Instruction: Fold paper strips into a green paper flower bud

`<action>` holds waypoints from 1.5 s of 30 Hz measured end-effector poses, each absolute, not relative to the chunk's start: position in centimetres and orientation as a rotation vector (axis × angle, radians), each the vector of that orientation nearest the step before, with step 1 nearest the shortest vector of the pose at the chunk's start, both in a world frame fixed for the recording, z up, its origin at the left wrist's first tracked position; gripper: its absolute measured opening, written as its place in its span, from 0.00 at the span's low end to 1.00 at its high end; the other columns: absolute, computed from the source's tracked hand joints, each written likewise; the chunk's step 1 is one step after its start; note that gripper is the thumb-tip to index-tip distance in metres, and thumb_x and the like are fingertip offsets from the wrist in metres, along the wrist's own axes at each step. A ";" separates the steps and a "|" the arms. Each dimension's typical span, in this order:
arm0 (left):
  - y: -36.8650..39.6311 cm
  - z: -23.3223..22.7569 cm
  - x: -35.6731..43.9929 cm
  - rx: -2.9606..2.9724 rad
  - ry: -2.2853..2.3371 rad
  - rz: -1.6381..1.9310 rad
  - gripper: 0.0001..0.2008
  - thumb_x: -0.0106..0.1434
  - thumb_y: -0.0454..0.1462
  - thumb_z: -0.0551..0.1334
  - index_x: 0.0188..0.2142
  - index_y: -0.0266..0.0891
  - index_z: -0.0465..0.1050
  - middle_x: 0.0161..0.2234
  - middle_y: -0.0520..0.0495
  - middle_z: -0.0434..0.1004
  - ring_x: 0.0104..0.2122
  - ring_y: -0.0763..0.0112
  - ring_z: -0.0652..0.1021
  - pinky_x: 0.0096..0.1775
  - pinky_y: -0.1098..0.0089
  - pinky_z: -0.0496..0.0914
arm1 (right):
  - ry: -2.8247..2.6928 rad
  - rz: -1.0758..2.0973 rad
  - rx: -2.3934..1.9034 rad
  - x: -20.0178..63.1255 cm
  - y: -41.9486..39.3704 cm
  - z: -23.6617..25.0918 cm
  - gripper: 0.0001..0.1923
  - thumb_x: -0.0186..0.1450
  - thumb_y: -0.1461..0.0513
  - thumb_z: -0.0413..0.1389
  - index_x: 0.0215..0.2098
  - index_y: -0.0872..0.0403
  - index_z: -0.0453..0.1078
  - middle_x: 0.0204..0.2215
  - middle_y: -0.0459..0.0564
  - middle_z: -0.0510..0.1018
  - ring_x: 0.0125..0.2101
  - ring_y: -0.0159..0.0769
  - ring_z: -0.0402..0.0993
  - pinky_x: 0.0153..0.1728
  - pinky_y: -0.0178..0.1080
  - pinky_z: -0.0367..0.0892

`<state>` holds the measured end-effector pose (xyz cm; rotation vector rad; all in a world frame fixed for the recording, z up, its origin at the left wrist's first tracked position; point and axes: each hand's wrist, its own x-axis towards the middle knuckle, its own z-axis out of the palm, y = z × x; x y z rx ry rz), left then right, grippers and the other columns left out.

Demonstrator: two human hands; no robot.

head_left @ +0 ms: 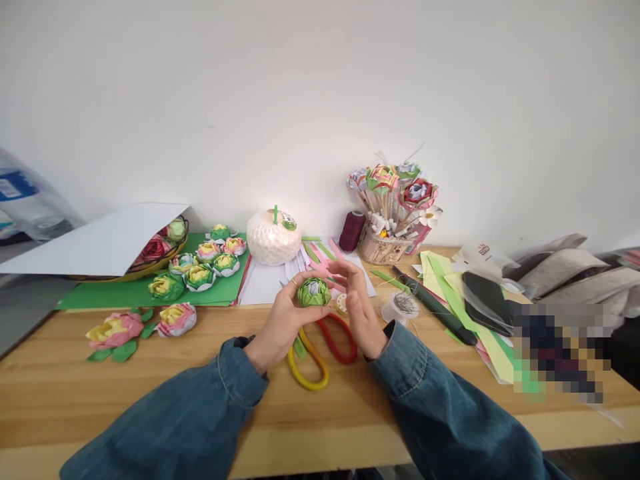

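My left hand (280,325) holds a small green folded-paper flower (313,292) above the wooden table (150,387), fingers curled around its left side. Just to the right of the flower, my right hand (359,308) is raised with its fingers spread and its palm toward the paper; it grips nothing. Both arms are in blue denim sleeves. Under the hands lie scissors with one yellow handle loop (306,370) and one red loop (340,337).
Several paper flowers (203,263) sit on a green sheet (130,291) at left, two pink ones (145,325) nearer. Behind are a white foam-netted ball (273,238), a maroon thread spool (352,230), a basket of flowers on sticks (390,213), paper strips and a dark pouch (483,293) at right.
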<state>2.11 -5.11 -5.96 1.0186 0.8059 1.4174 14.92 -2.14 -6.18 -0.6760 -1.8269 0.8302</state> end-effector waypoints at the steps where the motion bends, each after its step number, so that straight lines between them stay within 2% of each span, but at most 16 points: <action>1: -5.2 -5.8 2.0 0.960 0.765 1.391 0.19 0.47 0.28 0.64 0.39 0.40 0.68 0.37 0.50 0.72 0.36 0.73 0.72 0.42 0.71 0.66 | -1.814 0.817 -0.691 14.9 -2.1 -6.1 0.22 0.65 0.49 0.37 0.51 0.52 0.52 0.47 0.54 0.62 0.50 0.39 0.59 0.51 0.47 0.56; 7: -5.4 -5.0 1.8 0.779 0.616 1.341 0.13 0.52 0.31 0.60 0.39 0.40 0.68 0.34 0.50 0.71 0.33 0.74 0.73 0.38 0.70 0.69 | -1.904 0.588 -0.684 15.0 -2.2 -5.7 0.15 0.63 0.59 0.47 0.48 0.52 0.57 0.40 0.53 0.65 0.41 0.39 0.63 0.41 0.44 0.62; 10: -5.5 -5.0 1.8 0.778 0.599 1.305 0.10 0.53 0.33 0.59 0.37 0.39 0.67 0.33 0.50 0.70 0.30 0.74 0.73 0.32 0.72 0.70 | -1.867 0.498 -0.676 15.0 -2.3 -5.8 0.08 0.60 0.62 0.51 0.39 0.52 0.61 0.32 0.49 0.67 0.34 0.36 0.64 0.34 0.41 0.63; 13: -5.5 -5.3 2.0 0.833 0.671 1.343 0.11 0.50 0.33 0.63 0.35 0.39 0.65 0.29 0.52 0.68 0.25 0.79 0.70 0.25 0.77 0.66 | -1.917 0.497 -0.583 14.9 -2.5 -6.0 0.02 0.60 0.64 0.52 0.31 0.52 0.61 0.27 0.46 0.68 0.29 0.34 0.65 0.31 0.39 0.63; 17: -5.5 -6.0 2.2 0.970 0.815 1.461 0.12 0.49 0.36 0.65 0.32 0.39 0.63 0.31 0.54 0.66 0.21 0.82 0.66 0.21 0.79 0.61 | -1.935 0.556 -0.568 14.8 -2.9 -6.3 0.02 0.61 0.65 0.51 0.31 0.52 0.61 0.24 0.45 0.70 0.27 0.33 0.67 0.30 0.37 0.63; 19: -5.5 -6.2 2.2 1.058 0.888 1.519 0.10 0.51 0.37 0.63 0.32 0.40 0.63 0.32 0.53 0.65 0.24 0.80 0.67 0.24 0.77 0.62 | -1.931 0.588 -0.593 14.7 -2.9 -6.5 0.02 0.61 0.64 0.52 0.32 0.52 0.62 0.25 0.46 0.71 0.28 0.33 0.68 0.31 0.37 0.65; 21: -5.5 -6.3 2.2 1.159 0.966 1.603 0.08 0.53 0.36 0.62 0.30 0.39 0.63 0.32 0.52 0.65 0.31 0.76 0.69 0.32 0.75 0.64 | -1.916 0.600 -0.620 14.7 -3.0 -6.7 0.03 0.60 0.63 0.53 0.33 0.52 0.62 0.27 0.47 0.72 0.29 0.34 0.68 0.32 0.38 0.65; 24: -5.5 -6.1 2.1 1.314 1.048 1.690 0.05 0.55 0.35 0.60 0.28 0.39 0.63 0.31 0.51 0.65 0.36 0.72 0.68 0.42 0.71 0.62 | -1.899 0.633 -0.638 14.5 -3.1 -6.8 0.04 0.59 0.63 0.54 0.33 0.52 0.62 0.27 0.47 0.72 0.30 0.34 0.69 0.32 0.37 0.66; 28: -5.7 -6.0 2.1 1.448 1.113 1.733 0.04 0.59 0.34 0.55 0.28 0.40 0.60 0.30 0.52 0.63 0.34 0.73 0.67 0.40 0.72 0.61 | -1.891 0.825 -0.648 14.1 -3.6 -6.7 0.09 0.58 0.63 0.55 0.36 0.52 0.60 0.29 0.46 0.69 0.30 0.32 0.68 0.32 0.37 0.67; 33: -5.8 -6.1 2.1 1.550 1.201 1.714 0.04 0.62 0.35 0.51 0.29 0.40 0.58 0.30 0.51 0.62 0.33 0.73 0.67 0.39 0.71 0.61 | -1.897 0.973 -0.705 13.7 -4.0 -6.8 0.23 0.56 0.66 0.55 0.47 0.49 0.52 0.34 0.46 0.64 0.32 0.31 0.65 0.35 0.38 0.68; 42: -5.9 -6.1 2.0 1.583 1.149 1.641 0.09 0.63 0.40 0.49 0.29 0.40 0.60 0.30 0.50 0.62 0.33 0.71 0.68 0.39 0.70 0.62 | -1.916 1.220 -0.712 13.8 -3.5 -6.6 0.31 0.55 0.65 0.55 0.53 0.48 0.47 0.49 0.52 0.59 0.43 0.34 0.64 0.43 0.40 0.66; 45: -5.9 -6.4 2.0 1.577 1.021 1.593 0.14 0.62 0.47 0.47 0.37 0.40 0.62 0.35 0.47 0.65 0.38 0.69 0.69 0.43 0.69 0.62 | -1.948 1.245 -0.679 13.9 -3.3 -6.0 0.35 0.54 0.65 0.56 0.56 0.50 0.46 0.53 0.55 0.56 0.52 0.40 0.58 0.49 0.44 0.61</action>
